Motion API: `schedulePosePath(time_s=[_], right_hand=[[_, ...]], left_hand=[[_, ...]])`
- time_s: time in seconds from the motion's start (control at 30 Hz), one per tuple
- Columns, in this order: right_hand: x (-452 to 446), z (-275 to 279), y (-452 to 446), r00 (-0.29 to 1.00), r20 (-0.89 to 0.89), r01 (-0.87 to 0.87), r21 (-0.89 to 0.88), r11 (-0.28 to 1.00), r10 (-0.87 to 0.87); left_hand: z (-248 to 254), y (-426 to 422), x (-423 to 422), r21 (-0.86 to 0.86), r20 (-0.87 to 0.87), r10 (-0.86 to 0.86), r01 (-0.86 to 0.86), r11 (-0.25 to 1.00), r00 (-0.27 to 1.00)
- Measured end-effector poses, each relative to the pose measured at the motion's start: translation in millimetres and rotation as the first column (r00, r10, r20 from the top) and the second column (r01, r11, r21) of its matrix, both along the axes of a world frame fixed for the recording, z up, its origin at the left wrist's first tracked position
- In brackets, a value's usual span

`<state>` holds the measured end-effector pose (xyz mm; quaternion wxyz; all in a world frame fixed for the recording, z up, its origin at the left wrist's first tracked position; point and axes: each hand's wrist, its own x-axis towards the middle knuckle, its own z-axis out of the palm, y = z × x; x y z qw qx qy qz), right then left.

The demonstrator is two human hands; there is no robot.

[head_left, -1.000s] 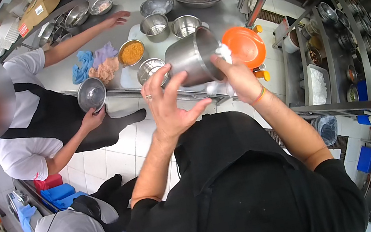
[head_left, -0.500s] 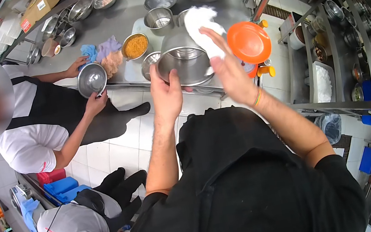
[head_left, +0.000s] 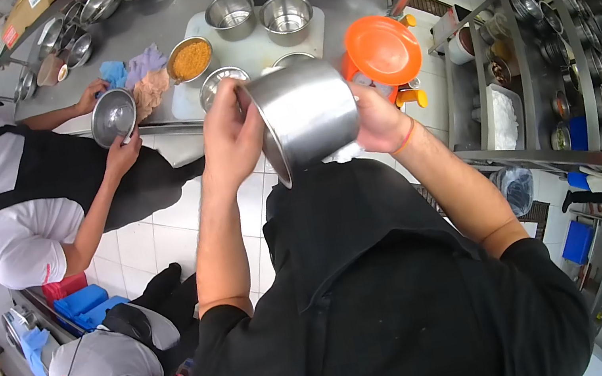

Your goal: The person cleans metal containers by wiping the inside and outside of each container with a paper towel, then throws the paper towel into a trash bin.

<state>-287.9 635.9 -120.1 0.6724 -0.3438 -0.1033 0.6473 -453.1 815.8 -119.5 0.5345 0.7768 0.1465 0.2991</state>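
A deep stainless steel pot (head_left: pixel 312 113) is tipped on its side above the floor, just in front of the worktop, its mouth facing left. My left hand (head_left: pixel 231 136) is closed round its rim, thumb on the outside. At the base end, my right hand (head_left: pixel 383 121) presses against the pot, most of its fingers hidden behind the metal. A bit of white cloth (head_left: pixel 345 153) shows under the pot near that hand. On the worktop behind are a white cutting board (head_left: pixel 196 27), steel pots (head_left: pixel 287 19) and a bowl of orange crumbs (head_left: pixel 191 60).
An orange plate (head_left: pixel 383 51) sits to the right, by a yellow-orange cap (head_left: pixel 412 98). To my left, a co-worker in a black apron (head_left: pixel 88 165) holds a steel bowl (head_left: pixel 114 118). Another person in a grey shirt (head_left: pixel 112 374) is lower left. Metal shelving (head_left: pixel 553 155) stands at right.
The pot has come closer to me and turned, so its outer wall now shows. My right hand and the white cloth have moved down from above it to its base end.
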Motion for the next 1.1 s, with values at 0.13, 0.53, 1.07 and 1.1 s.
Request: schedulePosePath(time_s=[0.13, 0.53, 1.07, 1.1], right_hand=[[4, -12, -15, 0.997, -0.045, -0.054, 0.036, 0.998, 0.055], [9, -2, -76, 0.965, 0.083, 0.254, -0.046, 0.966, -0.249], [6, -26, -123, 0.91, 0.122, 0.41, -0.131, 0.902, -0.396], [5, -26, -128, 0.895, 0.11, 0.444, -0.152, 0.883, -0.432]], left_hand=[[12, 47, 30, 0.205, -0.071, 0.385, -0.365, 0.908, 0.92], [-48, 172, 139, 0.388, -0.703, 0.298, -0.004, 0.922, 0.646], [-67, 101, 213, 0.733, -0.615, 0.385, 0.319, 0.601, 0.689], [-79, 91, 227, 0.738, -0.614, 0.357, 0.35, 0.577, 0.704]])
